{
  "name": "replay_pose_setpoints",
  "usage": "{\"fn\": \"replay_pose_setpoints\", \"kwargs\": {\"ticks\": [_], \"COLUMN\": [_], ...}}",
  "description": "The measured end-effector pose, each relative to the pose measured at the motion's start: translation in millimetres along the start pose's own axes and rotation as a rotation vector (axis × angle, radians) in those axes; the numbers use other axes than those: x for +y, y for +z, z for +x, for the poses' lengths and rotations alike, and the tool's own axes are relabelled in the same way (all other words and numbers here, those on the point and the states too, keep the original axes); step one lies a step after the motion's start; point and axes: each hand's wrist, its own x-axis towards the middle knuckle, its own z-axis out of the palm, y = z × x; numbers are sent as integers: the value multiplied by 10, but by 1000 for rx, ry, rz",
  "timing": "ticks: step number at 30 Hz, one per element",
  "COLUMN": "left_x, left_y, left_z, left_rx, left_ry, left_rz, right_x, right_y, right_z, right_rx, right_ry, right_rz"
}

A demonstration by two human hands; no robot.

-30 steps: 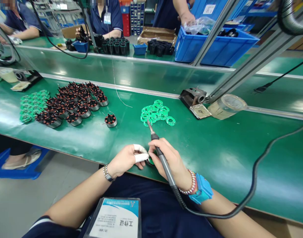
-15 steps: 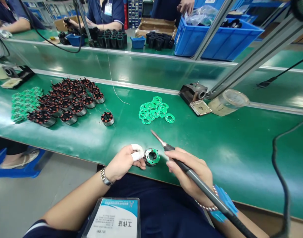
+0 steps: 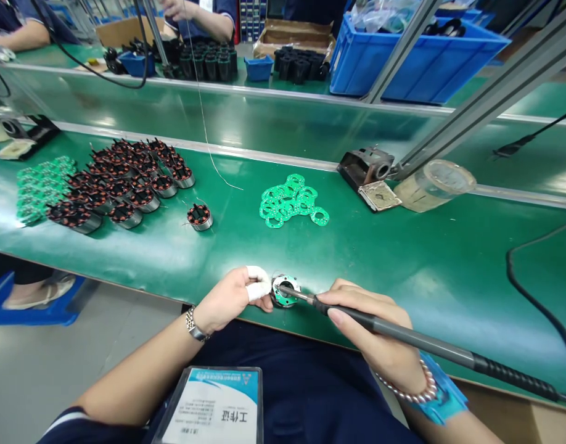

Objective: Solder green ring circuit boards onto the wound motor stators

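My left hand (image 3: 237,291), with white tape on its thumb and finger, is closed on the side of a motor stator topped by a ring-shaped green circuit board (image 3: 290,301) near the table's front edge. In my right hand (image 3: 375,324) is a soldering iron (image 3: 403,333). Its metal tip lies over the left part of the board's ring; whether it touches cannot be made out. Behind the hands lies a loose pile of green ring boards (image 3: 287,200). One separate stator (image 3: 200,217) with copper windings stands to the left of them.
Many stators (image 3: 126,176) and a stack of green boards (image 3: 42,188) cover the left. An iron stand (image 3: 366,168) and a cloudy plastic jar (image 3: 435,185) stand back right. Solder wire (image 3: 206,132) hangs down behind. Beyond the partition are a blue crate (image 3: 412,65) and a co-worker's hand (image 3: 177,9).
My right hand has swung the soldering iron down and left, so its tip is now over the ring board. My left hand keeps its hold on the stator. The view has shifted slightly.
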Motion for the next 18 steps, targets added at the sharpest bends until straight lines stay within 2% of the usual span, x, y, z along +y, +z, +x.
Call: {"fn": "replay_pose_setpoints", "kwargs": {"ticks": [10,18], "left_x": [5,8], "left_y": [7,2], "left_z": [-5,0], "left_rx": [21,11], "left_ry": [7,13], "left_rz": [50,49], "right_x": [-4,85], "right_y": [1,-8], "right_z": [12,5], "right_rx": [-22,3], "right_ry": [-4,-90], "right_rz": [26,-50]}}
